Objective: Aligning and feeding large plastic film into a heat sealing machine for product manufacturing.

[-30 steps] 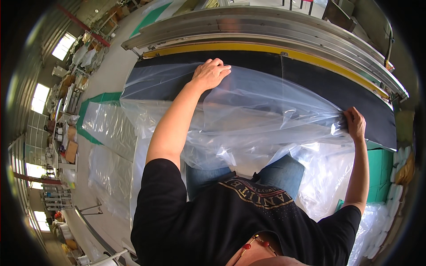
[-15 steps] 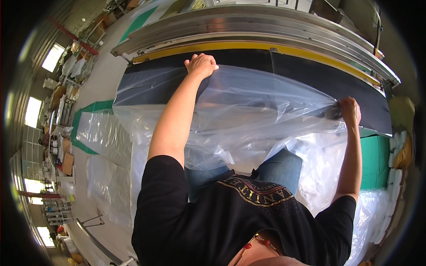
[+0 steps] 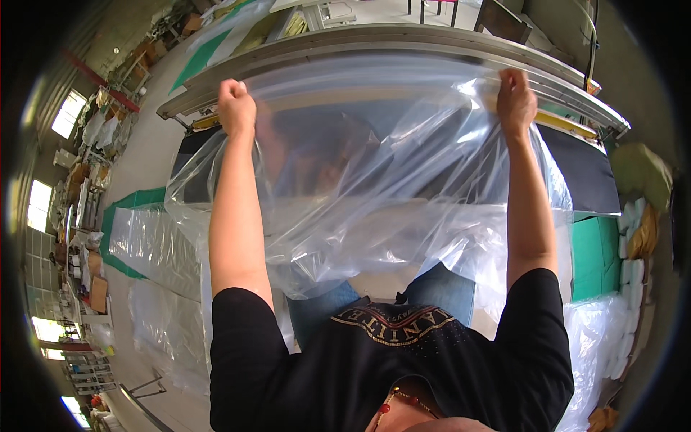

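Left hand and right hand: fingers closed on clear plastic film, held up over black desk near metal rail. Uneven pull could skew or crease it; snagging the rail could tear it.

We are wearing a black short-sleeved shirt with curved gold lettering, blue jeans and a red-beaded necklace.

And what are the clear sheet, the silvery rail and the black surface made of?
The clear sheet looks like thin, glossy plastic film: it wrinkles, shines and shows things behind it. The silvery rail seems metal, perhaps aluminium, with a dull grey sheen. The black surface looks smooth and matte; it could be rubber or coated cloth.
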The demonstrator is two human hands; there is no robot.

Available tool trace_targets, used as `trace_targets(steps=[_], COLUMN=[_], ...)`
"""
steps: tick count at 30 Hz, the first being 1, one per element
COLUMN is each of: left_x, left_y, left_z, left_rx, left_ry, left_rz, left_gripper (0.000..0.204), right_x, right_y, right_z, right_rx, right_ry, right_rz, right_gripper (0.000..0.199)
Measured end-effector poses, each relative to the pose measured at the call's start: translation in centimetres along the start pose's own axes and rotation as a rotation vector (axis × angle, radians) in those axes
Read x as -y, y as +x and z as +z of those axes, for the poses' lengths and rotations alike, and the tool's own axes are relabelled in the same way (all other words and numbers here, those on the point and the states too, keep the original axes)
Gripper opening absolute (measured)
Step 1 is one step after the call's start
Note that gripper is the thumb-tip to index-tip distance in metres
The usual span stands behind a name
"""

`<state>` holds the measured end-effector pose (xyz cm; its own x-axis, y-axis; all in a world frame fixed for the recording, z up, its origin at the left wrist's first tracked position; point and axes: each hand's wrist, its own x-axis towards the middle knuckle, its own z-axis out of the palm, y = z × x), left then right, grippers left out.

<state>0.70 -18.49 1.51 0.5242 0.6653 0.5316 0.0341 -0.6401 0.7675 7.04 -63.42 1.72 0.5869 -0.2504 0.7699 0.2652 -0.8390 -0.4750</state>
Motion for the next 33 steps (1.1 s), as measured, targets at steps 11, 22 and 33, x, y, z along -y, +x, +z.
trace_targets(steps=[11, 22, 33], left_x=[4.5, 5.2, 4.4], left_y=[-4.2, -3.3, -4.1], left_z=[6.7, 7.5, 7.3], left_rx=[0.116, 0.086, -0.153], left_ry=[0.434, 0.268, 0.532], left_rz=[-0.041, -0.195, 0.040], left_gripper=[0.014, 0.016, 0.013], right_x=[-5.8, -5.5, -6.0], right_y=[-3.6, -3.0, -3.2], right_z=[5.3, 5.3, 4.3], right_rx=[0.266, 0.344, 0.520], right_ry=[-0.148, -0.251, -0.325], right_rz=[0.009, -0.129, -0.316], right_gripper=[0.017, 0.015, 0.027])
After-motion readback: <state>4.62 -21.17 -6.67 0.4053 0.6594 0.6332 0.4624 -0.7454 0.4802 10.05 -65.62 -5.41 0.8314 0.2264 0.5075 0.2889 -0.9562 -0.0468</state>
